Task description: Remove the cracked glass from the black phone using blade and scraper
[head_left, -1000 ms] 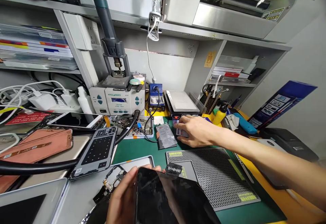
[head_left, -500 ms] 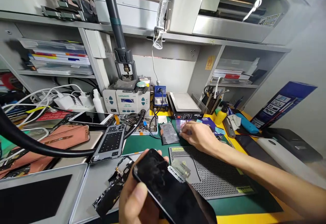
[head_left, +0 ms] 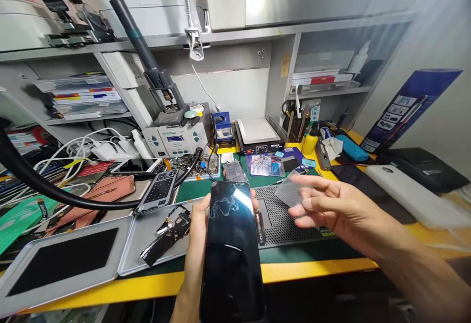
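A black phone (head_left: 233,254) with a glossy screen is held upright in my left hand (head_left: 198,235), whose fingers wrap round its back and show at both edges. Pale squiggly marks and a light reflection lie on the upper screen. Over the grey perforated mat (head_left: 283,230), my right hand (head_left: 327,203) pinches a thin clear plastic piece (head_left: 290,193) between thumb and fingers; its fingertips are slightly blurred. A dark strip (head_left: 260,227) lies on the mat, just right of the phone.
An open grey case (head_left: 127,244) with phone parts (head_left: 167,235) is at the left. Behind stand a soldering station (head_left: 176,139) and a heating plate (head_left: 259,134). A yellow bottle (head_left: 310,141), a blue pouch (head_left: 351,147) and a white phone back (head_left: 412,195) sit at the right.
The phone has turned upright and more face-on to the camera. My right hand has moved right and nearer from the small bags, now with the clear piece. The view has shifted.
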`<state>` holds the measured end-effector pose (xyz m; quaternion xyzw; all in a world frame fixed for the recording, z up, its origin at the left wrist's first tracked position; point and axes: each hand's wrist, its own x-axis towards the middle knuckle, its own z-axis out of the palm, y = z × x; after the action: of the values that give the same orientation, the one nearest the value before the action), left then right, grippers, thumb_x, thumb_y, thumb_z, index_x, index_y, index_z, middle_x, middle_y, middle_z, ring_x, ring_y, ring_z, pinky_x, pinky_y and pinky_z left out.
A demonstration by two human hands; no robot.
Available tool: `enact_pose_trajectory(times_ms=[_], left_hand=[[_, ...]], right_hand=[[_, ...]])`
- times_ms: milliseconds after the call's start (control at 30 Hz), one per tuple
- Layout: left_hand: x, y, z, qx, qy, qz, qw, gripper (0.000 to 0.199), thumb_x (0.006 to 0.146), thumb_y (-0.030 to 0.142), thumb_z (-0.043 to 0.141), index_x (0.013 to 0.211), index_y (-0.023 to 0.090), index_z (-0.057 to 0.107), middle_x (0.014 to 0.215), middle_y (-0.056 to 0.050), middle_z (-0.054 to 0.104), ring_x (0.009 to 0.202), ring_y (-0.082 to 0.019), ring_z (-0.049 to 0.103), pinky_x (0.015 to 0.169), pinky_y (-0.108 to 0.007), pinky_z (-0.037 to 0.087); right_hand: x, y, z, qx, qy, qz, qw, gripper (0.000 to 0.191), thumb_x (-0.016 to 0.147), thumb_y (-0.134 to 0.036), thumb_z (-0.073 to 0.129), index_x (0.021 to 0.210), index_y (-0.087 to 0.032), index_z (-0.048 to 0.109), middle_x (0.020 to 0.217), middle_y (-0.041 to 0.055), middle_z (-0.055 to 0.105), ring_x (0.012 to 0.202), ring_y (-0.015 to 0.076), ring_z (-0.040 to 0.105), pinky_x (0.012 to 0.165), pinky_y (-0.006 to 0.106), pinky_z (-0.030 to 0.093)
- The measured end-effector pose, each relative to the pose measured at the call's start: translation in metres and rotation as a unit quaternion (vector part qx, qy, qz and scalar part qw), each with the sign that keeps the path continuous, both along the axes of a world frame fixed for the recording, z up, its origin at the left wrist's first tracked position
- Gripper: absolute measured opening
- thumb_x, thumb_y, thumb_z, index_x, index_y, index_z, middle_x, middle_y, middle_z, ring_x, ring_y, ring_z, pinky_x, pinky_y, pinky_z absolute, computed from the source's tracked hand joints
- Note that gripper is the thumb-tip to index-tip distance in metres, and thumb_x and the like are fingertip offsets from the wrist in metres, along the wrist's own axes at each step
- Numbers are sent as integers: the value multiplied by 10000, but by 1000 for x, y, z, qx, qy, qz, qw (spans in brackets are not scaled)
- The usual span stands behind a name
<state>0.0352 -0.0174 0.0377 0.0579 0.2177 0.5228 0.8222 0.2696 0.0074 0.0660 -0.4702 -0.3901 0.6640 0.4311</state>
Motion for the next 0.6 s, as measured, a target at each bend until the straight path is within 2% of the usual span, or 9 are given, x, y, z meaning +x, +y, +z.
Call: enact_pose_trajectory(times_ms=[133,267,367,500,600], left_hand=[[16,3,2,13,-17,-22,1000,550,941,451,466,1253,28,625,981,-150,708,879,-197,699,840,-292,585],[30,10,9,1,33,2,999,494,914,401,497,1218,38,638,947,-132,705,800,-185,687,775,-273,592],[35,15,12,-25,52,14,998,507,895,389,482,1233,42,633,935,-129,714,753,-183,682,707,-269,593],[39,23,11,-26,96,21,995,529,891,426,450,1200,49,656,933,-134,733,783,-210,711,729,-311,607],[45,27,9,-3,143,61,988,528,895,469,451,1157,73,684,905,-133,746,759,-224,718,689,-323,604]], right_hand=[[15,-21,-8,-54,44,52,996,288,797,-311,804,975,-171,627,784,69,761,734,222,767,708,319,650],[22,-28,-13,-66,88,58,992,307,778,-321,819,865,-205,548,914,58,783,688,211,762,648,313,641],[25,-29,-15,-59,70,66,994,281,811,-343,800,887,-199,571,919,70,789,743,212,771,723,306,636],[31,-22,-21,-63,51,72,994,373,824,-287,787,1157,-186,653,1002,102,788,783,219,770,749,329,643],[36,-15,-26,-71,69,78,992,233,841,-298,765,1012,-145,720,1014,128,779,804,230,764,707,325,645]])
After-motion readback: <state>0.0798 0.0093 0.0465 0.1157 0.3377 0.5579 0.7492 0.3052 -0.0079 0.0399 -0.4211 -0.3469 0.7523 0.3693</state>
